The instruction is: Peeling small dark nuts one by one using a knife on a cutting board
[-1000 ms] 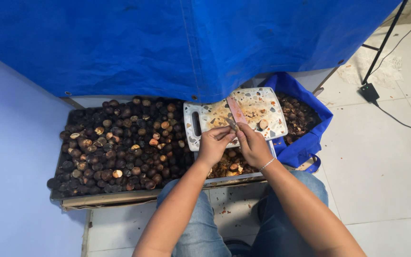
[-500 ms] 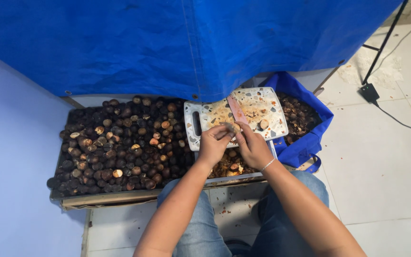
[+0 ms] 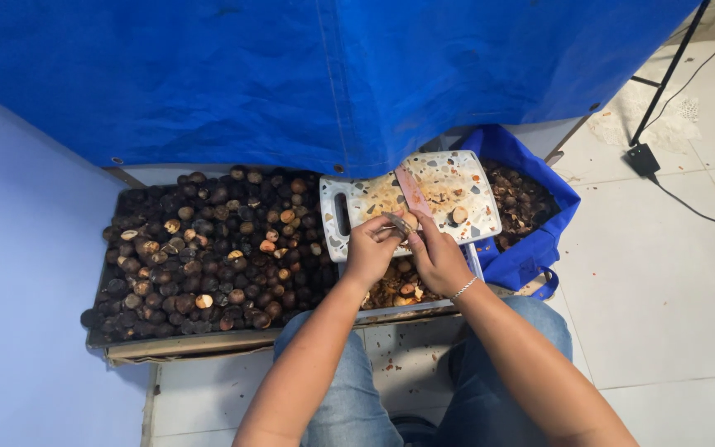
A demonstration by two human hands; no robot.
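We look down on a low tray [image 3: 117, 348] heaped with dark round nuts [image 3: 208, 248], many split to show pale insides. A blue tarp [image 3: 291, 74] hangs over the tray's far edge and hides whatever lies behind. To the right, a blue bag [image 3: 531, 240] holds more dark pieces, pressed against the tray's side. A speckled white cutting board [image 3: 465, 178] rests across the tray's right part.

Our 2 hands meet at the board's near edge. The left hand [image 3: 371, 252] has its fingers clenched around 1 small nut [image 3: 408, 220], pinning it against the board. The right hand [image 3: 438, 258] grips a knife [image 3: 411, 192], its reddish blade lying across the board above the nut.

Compared with half a second ago, both hands sit in nearly the same place; we can make out no real change.

Open tiled floor [image 3: 672, 281] spreads to the right, crossed by a black cable [image 3: 697, 213]. Our knees [image 3: 349, 389] crowd the tray's near rim.
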